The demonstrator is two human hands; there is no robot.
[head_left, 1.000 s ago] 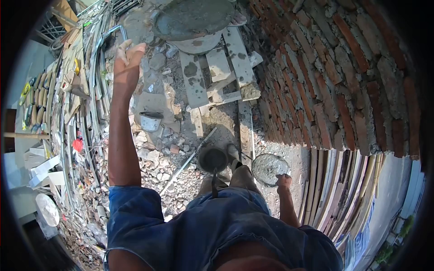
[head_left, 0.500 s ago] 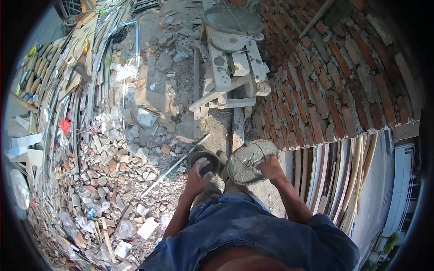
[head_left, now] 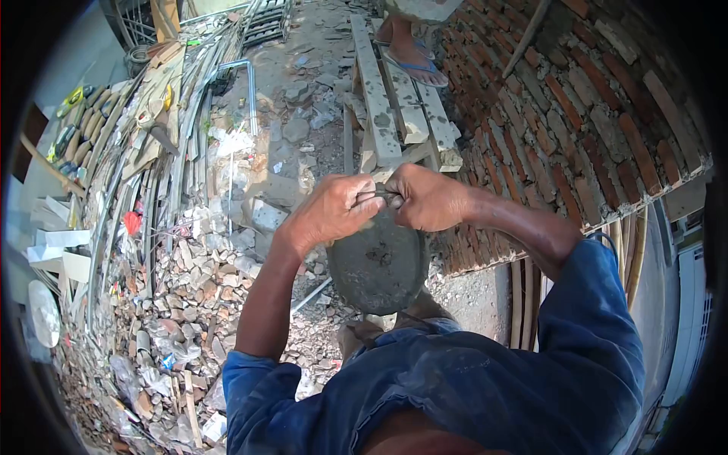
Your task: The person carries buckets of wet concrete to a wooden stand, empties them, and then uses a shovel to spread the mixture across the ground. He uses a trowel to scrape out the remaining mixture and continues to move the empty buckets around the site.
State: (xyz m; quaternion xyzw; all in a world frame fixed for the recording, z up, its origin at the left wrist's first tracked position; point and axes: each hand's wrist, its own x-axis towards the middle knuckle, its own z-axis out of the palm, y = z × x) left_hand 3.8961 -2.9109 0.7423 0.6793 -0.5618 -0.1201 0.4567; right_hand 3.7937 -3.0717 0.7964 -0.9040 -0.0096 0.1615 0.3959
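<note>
A dark grey bucket point(head_left: 377, 269), smeared with wet mortar, hangs in front of my legs. Both fists meet above its far rim at the thin handle point(head_left: 385, 195). My left hand point(head_left: 341, 206) is closed round the handle, its thumb pointing towards the other hand. Knuckles up, my right hand point(head_left: 432, 199) grips right beside it. The hands hide most of the handle and the bucket's far edge. Just beyond them stands a mortar-spattered wooden trestle point(head_left: 379, 125).
Another person's foot in a blue flip-flop point(head_left: 415, 64) stands on the trestle planks. A brick wall point(head_left: 553, 129) rises on the right. Rubble point(head_left: 205, 280) covers the ground to the left, alongside long strips of timber point(head_left: 144, 174) and a bent pipe point(head_left: 252, 91).
Both hands have come up from two separate containers low by my feet and joined on one bucket handle, raising the bucket. The other person's feet now show on the trestle, where a mortar-topped round container was.
</note>
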